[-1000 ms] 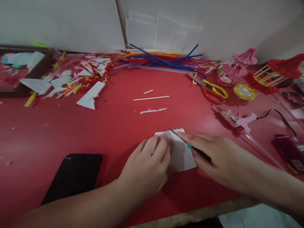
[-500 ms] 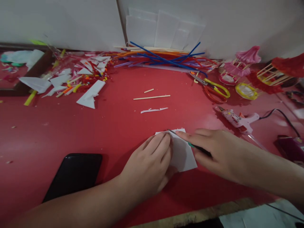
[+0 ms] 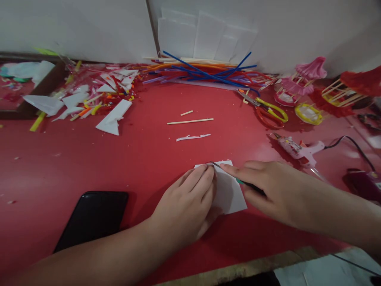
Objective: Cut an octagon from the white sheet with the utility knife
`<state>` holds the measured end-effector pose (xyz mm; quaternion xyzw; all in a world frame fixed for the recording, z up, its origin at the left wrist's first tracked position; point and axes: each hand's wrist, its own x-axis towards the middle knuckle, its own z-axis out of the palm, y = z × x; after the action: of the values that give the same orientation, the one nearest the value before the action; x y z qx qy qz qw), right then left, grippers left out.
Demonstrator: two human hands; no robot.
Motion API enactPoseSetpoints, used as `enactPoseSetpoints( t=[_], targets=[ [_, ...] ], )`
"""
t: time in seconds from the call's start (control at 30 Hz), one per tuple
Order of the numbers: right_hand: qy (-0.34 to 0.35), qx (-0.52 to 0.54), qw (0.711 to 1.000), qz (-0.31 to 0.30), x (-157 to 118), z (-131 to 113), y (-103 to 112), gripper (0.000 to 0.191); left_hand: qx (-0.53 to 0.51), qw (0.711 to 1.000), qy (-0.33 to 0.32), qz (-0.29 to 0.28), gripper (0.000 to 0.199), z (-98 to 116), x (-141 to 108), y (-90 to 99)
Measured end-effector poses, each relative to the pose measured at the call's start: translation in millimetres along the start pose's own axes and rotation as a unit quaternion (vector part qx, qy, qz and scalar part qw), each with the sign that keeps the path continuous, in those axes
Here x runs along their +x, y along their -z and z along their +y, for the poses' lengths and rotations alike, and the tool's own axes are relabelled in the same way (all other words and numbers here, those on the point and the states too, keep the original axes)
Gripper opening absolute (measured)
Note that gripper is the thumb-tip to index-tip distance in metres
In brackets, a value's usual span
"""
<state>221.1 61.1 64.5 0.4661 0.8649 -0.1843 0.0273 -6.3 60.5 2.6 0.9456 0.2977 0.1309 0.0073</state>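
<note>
In the lower right of the frame, the right hand (image 3: 270, 188) grips a dark-handled cutter (image 3: 255, 188), its blade tip at the top edge of a white sheet (image 3: 230, 196) just below the frame's centre. The left hand (image 3: 186, 202) presses on the sheet's left part, fingers bent together; whether they pinch anything is hidden. Above lie a thin white strip (image 3: 193, 138) and two pale sticks (image 3: 190, 121). A black phone (image 3: 93, 218) lies lower left, a glue gun (image 3: 309, 153) right, scissors (image 3: 256, 103) upper right, and coloured stems (image 3: 205, 73) top centre.
</note>
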Motion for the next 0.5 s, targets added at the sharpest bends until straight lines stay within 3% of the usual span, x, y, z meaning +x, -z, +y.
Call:
enactPoseSetpoints(
  t=[0.5],
  targets=[
    [0.040,0.028,0.999,0.004,1.0,7.2,-2.7,0.045,-0.013,1.000,-0.009,0.012,0.051,-1.2,-0.2,-0.9]
  ],
)
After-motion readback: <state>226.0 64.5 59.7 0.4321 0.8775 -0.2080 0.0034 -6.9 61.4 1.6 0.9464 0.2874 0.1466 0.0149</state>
